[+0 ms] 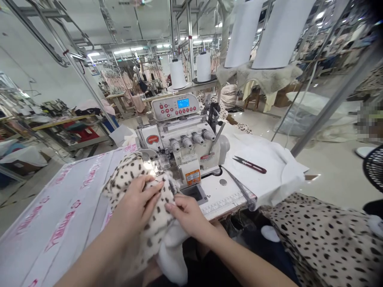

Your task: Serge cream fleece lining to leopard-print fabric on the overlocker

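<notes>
A cream fleece fabric [163, 203] with dark spots lies bunched in front of an overlock sewing machine [191, 147], its far edge by the lit needle area. My left hand [139, 199] rests on top of the fabric with fingers extended, pressing it near the presser foot. On the fabric's right edge my right hand [188, 213] is closed, thumb and fingers pinching the cloth. A plain white part [173, 255] of the cloth hangs below, over my lap. The fabric under my left palm is hidden.
Thread snips [249, 164] lie on white cloth right of the machine. Large thread cones [272, 36] stand above. More spotted fabric [326, 235] hangs at the lower right, near a black fan [374, 169]. Printed plastic sheeting [60, 199] covers the left table.
</notes>
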The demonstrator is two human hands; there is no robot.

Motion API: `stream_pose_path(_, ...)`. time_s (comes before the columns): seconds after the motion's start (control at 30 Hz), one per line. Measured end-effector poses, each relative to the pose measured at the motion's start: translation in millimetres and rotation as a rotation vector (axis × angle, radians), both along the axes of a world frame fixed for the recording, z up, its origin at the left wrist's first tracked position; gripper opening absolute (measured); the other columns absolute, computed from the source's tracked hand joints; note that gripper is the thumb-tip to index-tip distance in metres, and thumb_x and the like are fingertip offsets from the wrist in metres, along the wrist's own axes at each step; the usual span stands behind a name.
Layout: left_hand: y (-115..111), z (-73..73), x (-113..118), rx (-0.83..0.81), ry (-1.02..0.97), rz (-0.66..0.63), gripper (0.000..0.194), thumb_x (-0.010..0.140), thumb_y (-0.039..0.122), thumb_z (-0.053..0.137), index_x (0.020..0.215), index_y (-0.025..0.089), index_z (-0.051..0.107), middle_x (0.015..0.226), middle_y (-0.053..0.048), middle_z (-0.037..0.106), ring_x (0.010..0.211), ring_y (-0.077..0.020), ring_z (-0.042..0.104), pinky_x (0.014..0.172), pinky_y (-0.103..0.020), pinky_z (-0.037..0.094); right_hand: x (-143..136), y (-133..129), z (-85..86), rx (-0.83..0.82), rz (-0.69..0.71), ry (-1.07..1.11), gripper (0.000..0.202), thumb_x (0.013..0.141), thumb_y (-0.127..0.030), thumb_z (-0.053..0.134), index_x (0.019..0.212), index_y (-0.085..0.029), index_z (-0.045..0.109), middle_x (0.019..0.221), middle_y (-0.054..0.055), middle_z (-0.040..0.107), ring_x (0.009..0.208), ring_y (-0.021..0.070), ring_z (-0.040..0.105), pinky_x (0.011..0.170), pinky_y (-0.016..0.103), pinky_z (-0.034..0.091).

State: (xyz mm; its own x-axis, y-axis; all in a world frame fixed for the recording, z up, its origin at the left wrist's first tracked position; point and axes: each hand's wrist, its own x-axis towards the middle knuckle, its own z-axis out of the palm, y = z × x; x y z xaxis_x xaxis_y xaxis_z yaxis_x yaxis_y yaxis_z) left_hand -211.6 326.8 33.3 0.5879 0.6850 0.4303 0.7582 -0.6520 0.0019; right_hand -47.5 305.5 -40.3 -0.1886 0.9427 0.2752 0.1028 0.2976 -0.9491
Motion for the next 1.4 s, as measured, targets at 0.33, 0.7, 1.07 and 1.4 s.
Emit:
stream_pose_path(0.33, 7.4, -0.5, 0.6, 0.019, 0.023, -0.011, 0.031, 0.085, 0.025, 0.044, 0.111, 0.018, 0.059, 0.109, -0.012, 0.048, 0.103, -0.0241, 0.047, 0.083, -0.039, 0.045, -0.7, 13.5, 7.6, 0.062, -0.035, 0.010, 0.041, 0.081, -0.031, 0.050, 0.051, -0.018, 0.025, 0.055, -0.005, 0.029, 0.053, 0.0084, 0.032, 0.052, 0.022, 0.026)
stream_pose_path(0.7, 4.4, -13.3, 6.0, 0.073, 0.004, 0.005, 0.033, 0.086, 0.024, 0.044, 0.115, 0.014, 0.056, 0.105, -0.012, 0.051, 0.098, -0.0228, 0.049, 0.083, -0.038, 0.046, -0.7, 12.9, 8.1, 0.087, -0.090, -0.018, 0.042, 0.082, -0.031, 0.049, 0.052, -0.018, 0.024, 0.055, -0.005, 0.030, 0.053, 0.0081, 0.032, 0.052, 0.022, 0.026)
stream_pose_path(1.07, -16.0, -17.1, -10.2, 0.133, -0.146, -0.095, 0.035, 0.081, 0.021, 0.052, 0.117, 0.020, 0.052, 0.126, -0.013, 0.041, 0.117, -0.0274, 0.041, 0.093, -0.042, 0.041, 3.1, 1.6, -1.1, -0.237, 0.143, 0.291, 0.034, 0.065, -0.046, 0.068, 0.063, -0.014, 0.056, 0.066, -0.002, 0.050, 0.066, 0.0119, 0.046, 0.063, 0.023, 0.038)
stream_pose_path(1.4, -96.2, -84.6, -29.6, 0.202, -0.200, 0.199, 0.015, 0.081, 0.018, 0.045, 0.092, 0.014, 0.055, 0.102, -0.013, 0.056, 0.097, -0.0259, 0.052, 0.081, -0.042, 0.044, 3.5, -11.6, -3.7, -0.270, 0.138, 0.242, 0.025, 0.067, -0.034, 0.065, 0.059, -0.014, 0.052, 0.060, -0.004, 0.047, 0.062, 0.0104, 0.044, 0.064, 0.023, 0.036)
